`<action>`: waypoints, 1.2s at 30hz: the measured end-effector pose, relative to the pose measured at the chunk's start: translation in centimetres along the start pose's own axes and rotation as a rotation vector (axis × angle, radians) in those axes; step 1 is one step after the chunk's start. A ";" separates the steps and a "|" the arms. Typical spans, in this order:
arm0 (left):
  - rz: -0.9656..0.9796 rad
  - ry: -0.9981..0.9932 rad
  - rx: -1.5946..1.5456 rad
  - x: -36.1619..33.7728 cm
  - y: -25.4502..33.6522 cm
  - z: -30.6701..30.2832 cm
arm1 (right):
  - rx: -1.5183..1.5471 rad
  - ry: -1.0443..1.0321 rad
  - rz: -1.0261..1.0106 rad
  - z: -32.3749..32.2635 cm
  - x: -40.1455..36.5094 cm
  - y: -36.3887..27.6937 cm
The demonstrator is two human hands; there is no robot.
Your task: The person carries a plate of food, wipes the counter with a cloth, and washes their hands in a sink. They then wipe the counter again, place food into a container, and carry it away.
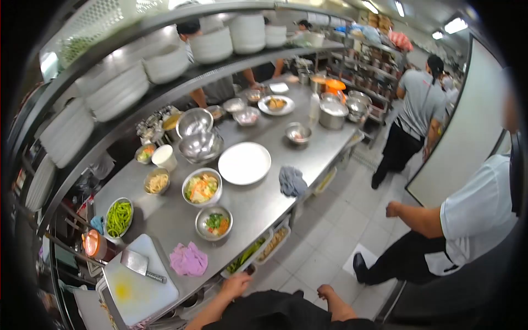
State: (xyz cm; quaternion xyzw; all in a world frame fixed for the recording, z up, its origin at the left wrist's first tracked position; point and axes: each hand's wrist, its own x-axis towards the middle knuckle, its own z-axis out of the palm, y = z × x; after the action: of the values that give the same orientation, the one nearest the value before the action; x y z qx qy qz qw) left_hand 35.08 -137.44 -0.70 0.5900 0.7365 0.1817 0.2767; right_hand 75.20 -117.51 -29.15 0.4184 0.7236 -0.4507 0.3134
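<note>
My left hand [235, 286] is low in front of my body, beside the counter's front edge and near the container of green vegetables [246, 257] under it. Its fingers look loosely apart, with nothing visible in them. Away from the counter, my right hand [325, 291] hangs over the floor, fingers curled in and no object showing. On the counter nearest me are a pink cloth [188, 259], a cleaver [144, 266] lying on a white cutting board [159, 300], and a metal bowl of chopped vegetables [214, 223].
A white plate [245, 163], salad bowl [202, 187], green bean bowl [119, 218] and grey cloth [293, 181] occupy the steel counter [258, 212]. Stacked dishes [212, 47] fill the shelf above. One person [476, 203] stands close on the right; another [418, 104] is farther off.
</note>
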 end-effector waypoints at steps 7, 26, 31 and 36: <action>-0.234 0.123 -0.178 0.6 4.3 2.0 | 0.472 0.264 0.163 -9.2 -3.8 -2.7; 0.110 0.181 -0.337 17.4 10.4 -7.0 | 0.597 0.322 0.238 -16.2 -5.0 -2.2; 0.258 0.225 -0.251 24.6 13.1 -9.7 | 0.490 0.228 0.341 -19.8 -4.4 -0.6; 0.180 0.233 -0.210 31.0 15.9 -11.8 | 0.561 0.245 0.292 -24.6 -1.2 0.9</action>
State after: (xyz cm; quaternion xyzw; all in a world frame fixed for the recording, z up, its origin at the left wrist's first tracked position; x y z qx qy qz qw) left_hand 35.31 -102.92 11.99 0.5961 0.6848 0.3488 0.2324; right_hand 74.62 -95.21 -18.76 0.6387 0.5361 -0.5288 0.1581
